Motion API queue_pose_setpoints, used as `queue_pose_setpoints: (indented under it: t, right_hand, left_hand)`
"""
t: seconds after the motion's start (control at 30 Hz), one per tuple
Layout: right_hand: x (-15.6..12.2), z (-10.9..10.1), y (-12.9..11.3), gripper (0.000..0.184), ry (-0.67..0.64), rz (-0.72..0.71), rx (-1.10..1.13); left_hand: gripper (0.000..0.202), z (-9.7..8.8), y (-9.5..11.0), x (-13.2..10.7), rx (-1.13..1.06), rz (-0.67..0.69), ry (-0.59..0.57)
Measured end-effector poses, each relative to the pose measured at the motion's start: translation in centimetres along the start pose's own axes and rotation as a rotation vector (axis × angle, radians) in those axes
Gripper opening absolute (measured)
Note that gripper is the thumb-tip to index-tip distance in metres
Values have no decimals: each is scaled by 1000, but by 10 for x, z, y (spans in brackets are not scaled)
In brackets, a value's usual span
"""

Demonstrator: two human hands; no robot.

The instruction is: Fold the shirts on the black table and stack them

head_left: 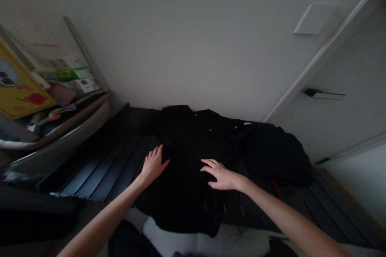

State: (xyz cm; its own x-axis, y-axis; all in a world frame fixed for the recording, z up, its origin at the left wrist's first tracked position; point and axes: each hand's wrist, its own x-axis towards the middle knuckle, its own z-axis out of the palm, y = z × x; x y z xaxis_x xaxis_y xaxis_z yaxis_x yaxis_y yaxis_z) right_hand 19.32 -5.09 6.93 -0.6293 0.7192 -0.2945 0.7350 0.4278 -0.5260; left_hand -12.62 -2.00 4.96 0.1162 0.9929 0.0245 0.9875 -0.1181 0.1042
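Note:
A black shirt with a collar lies spread out on a dark slatted bench, its lower end hanging over the near edge. My left hand rests at the shirt's left side, fingers spread and holding nothing. Over the shirt's right half is my right hand, palm down with its fingers apart. Whether it presses on the cloth or hovers just above, I cannot tell. The dark fabric hides most folds and seams.
Right of the shirt sits a heap of dark clothing with a small white tag. A bin and shelf items, including a yellow box, stand at left. Behind is a pale wall; a door handle shows at right.

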Motion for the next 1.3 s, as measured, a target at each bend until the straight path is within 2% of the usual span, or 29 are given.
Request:
queue_pose_setpoints:
  t: [0.07, 0.17, 0.27, 0.4, 0.47, 0.53, 0.6, 0.67, 0.73, 0.8, 0.87, 0.93, 1.07, 1.17, 1.3]
  right_hand:
    - [-14, 2, -6, 48, 5, -39, 9]
    - [-33, 6, -12, 35, 49, -81, -4]
    - [-46, 10, -11, 23, 104, -92, -66]
    - [-62, 7, -5, 15, 83, -52, -156]
    - [-72, 1, -3, 18, 43, 74, -167]
    - [-82, -7, -2, 25, -33, 277, -153]
    - [-91, -14, -2, 36, -135, 473, -140]
    - [-98, -18, -2, 41, -187, 607, -150]
    - [-101, -19, -3, 38, -122, 677, -186]
    - [-101, -17, -6, 34, 19, 679, -236]
    - [-97, -15, -13, 37, 139, 625, -271]
    - [-89, -13, -24, 42, 190, 530, -258]
    - [-62, -11, -51, 44, 247, 281, -45]
    - [-34, -7, -61, 42, 291, 165, 203]
    - [6, 2, -61, 36, 369, 148, 429]
  left_hand:
    - [53, -8, -4, -16, 50, -35, -7]
    - [34, -19, -14, -35, 117, -63, -81]
    - [28, -31, -23, -49, 136, -73, -111]
    - [29, -49, -28, -63, 67, -139, -135]
    - [30, -58, -30, -70, 38, -197, -152]
    - [31, -64, -34, -78, 37, -243, -179]
    - [31, -68, -39, -87, 53, -263, -217]
    - [30, -69, -45, -96, 80, -272, -257]
    - [33, -70, -49, -101, 111, -278, -287]
    - [36, -74, -50, -103, 118, -276, -290]
    - [40, -79, -44, -102, 76, -257, -256]
    - [44, -84, -31, -100, -26, -210, -190]
    - [48, -83, 7, -94, -323, -52, -82]
    - [53, -74, 39, -91, -496, 50, -70]
    - [54, -61, 79, -93, -606, 146, -111]
